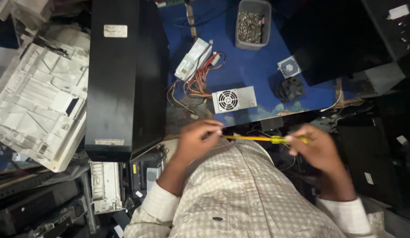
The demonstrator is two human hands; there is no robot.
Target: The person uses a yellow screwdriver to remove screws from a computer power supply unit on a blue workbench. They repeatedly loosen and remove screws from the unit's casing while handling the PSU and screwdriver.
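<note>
Both hands pinch what looks like a yellow screwdriver [266, 139], left hand [197, 140] at its tip, right hand [318, 147] at its handle

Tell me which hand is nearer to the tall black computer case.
Left. The left hand sits just right of the black computer case, near its lower corner. The right hand is farther off, across the yellow screwdriver that both hands hold.

A blue table [258, 66] carries a black computer tower [125, 75], a grey bin of screws [252, 24], two silver power supplies [234, 99] [194, 59] with coloured wires [200, 81], a black fan [290, 89] and a small square grille [289, 67].
</note>
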